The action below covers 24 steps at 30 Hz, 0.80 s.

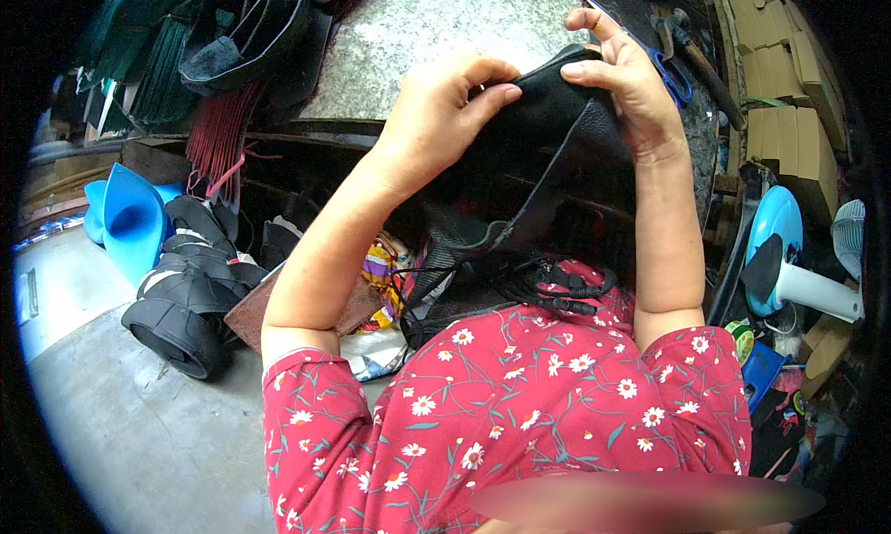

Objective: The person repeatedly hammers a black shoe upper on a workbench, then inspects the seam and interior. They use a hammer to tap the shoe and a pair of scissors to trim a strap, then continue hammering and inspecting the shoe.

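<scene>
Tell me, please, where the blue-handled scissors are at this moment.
In the head view, the blue-handled scissors lie at the upper right, between the right hand and the hammer, partly hidden by that hand.

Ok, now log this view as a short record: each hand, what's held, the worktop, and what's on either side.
Left hand: thumb and forefinger pinching the edge of a black piece
Right hand: thumb on the same piece near its upper end, one finger raised
Held piece: black, flexible-looking, hanging down
Worktop: gray, speckled
Left side: hanging red strips, stacked black curved pieces
Right side: blue-handled scissors, hammer, cardboard boxes
</scene>
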Each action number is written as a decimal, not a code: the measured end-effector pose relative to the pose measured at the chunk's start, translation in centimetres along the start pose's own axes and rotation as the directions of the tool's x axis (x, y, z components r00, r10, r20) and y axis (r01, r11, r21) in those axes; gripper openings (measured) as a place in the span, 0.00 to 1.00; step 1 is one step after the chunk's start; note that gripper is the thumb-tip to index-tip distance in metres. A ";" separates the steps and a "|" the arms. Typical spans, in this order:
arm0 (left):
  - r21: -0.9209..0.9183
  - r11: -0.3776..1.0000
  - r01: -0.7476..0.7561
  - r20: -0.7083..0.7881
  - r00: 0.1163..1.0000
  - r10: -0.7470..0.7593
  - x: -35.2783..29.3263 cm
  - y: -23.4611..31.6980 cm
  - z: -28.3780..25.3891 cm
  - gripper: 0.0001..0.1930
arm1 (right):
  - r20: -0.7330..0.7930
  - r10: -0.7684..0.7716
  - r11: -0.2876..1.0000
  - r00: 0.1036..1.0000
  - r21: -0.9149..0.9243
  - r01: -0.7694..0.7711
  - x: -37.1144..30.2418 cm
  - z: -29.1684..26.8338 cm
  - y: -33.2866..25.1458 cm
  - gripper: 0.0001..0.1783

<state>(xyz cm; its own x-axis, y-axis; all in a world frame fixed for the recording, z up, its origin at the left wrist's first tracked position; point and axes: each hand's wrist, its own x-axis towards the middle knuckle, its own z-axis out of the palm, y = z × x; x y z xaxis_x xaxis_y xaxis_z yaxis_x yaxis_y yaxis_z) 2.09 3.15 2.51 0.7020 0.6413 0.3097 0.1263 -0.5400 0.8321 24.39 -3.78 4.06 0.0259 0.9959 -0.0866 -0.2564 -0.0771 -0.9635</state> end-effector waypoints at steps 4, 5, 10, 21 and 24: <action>0.135 0.989 0.054 0.099 0.993 -0.068 0.1 0.1 -0.7 0.10 | 0.022 -0.040 0.988 0.999 -0.149 0.043 -0.3 0.0 -0.5 0.27; 0.151 0.989 -0.005 0.090 0.996 -0.009 0.1 0.2 -0.8 0.10 | 0.023 -0.051 0.980 0.998 -0.193 0.054 -0.4 -0.1 -0.6 0.27; 0.095 0.990 0.103 0.124 0.986 -0.114 0.6 0.3 -1.0 0.11 | 0.028 -0.141 0.974 0.990 -0.177 0.144 -0.1 -0.8 -0.3 0.27; 0.234 0.971 0.055 0.066 0.995 -0.072 1.2 1.4 -0.9 0.11 | 0.050 -0.168 0.964 0.985 -0.203 0.175 0.1 -0.7 -0.3 0.25; 0.132 0.991 0.035 0.074 0.996 -0.045 1.8 1.1 -0.9 0.10 | 0.053 -0.184 0.961 0.981 -0.200 0.191 0.0 -0.4 -0.7 0.24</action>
<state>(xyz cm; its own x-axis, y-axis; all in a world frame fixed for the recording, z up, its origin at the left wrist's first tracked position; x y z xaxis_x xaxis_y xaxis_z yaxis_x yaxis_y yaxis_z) 2.91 4.18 4.40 0.7456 0.6227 0.2373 0.2420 -0.5848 0.7742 24.93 -3.71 4.67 0.0216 0.9941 0.1062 -0.0484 0.1071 -0.9931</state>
